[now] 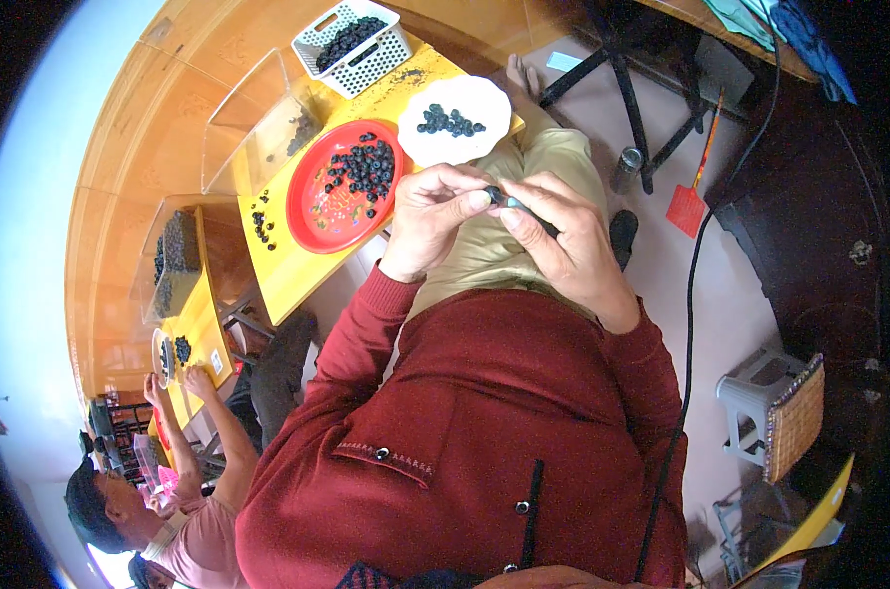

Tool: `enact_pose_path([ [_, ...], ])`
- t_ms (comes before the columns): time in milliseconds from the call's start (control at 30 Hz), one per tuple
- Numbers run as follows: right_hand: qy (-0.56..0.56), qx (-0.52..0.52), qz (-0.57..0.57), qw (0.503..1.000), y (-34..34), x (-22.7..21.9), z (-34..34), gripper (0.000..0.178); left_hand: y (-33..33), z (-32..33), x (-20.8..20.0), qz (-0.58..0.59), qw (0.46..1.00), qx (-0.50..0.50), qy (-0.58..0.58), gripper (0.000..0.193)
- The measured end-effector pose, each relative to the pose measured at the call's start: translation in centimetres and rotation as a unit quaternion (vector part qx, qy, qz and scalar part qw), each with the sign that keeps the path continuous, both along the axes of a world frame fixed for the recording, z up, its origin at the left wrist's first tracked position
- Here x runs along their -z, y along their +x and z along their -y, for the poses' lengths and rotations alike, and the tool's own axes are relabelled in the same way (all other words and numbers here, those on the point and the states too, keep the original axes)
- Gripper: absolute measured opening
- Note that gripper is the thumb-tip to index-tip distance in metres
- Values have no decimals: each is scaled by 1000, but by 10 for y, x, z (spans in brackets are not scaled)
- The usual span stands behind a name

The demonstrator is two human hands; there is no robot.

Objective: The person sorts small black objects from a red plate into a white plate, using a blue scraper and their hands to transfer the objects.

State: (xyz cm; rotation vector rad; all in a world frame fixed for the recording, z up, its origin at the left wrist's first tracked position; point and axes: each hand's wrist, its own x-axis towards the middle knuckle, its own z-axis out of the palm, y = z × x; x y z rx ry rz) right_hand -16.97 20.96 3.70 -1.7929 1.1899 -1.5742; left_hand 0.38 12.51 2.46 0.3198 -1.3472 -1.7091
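Observation:
Above my lap, my left hand (430,216) pinches a small round black piece (493,194) between thumb and fingertips. My right hand (568,240) is closed around a slim dark tool (535,218), its tip against or very close to the piece; its exact kind is unclear. Just beyond my hands, a white scalloped plate (455,150) holds several black pieces. To its left, a round red tray (306,218) with a printed pattern carries a larger heap of them. More loose pieces (261,221) lie on the yellow table (290,285) left of the tray.
A white perforated basket (368,71) full of black pieces stands at the table's far end, by a clear plastic screen (244,128). At lower left, another person (185,520) works at a second yellow table (205,339). A black cable (695,294), red dustpan (686,208) and grey stool (749,393) are on the right.

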Motion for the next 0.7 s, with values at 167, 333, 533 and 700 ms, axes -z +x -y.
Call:
enact_pose_path([
  [167,7,0,-9,1000,-6,7,7,31,2,-4,-6,-8,999,10,-36,11],
  [333,77,-3,72,994,-9,4,5,30,4,-1,-13,21,998,26,-44,11],
  [533,75,-56,133,987,2,1,4,28,3,-1,-7,20,999,-17,-40,12],
  [700,50,-38,112,992,5,6,7,27,5,0,-2,43,996,-49,-64,13],
])
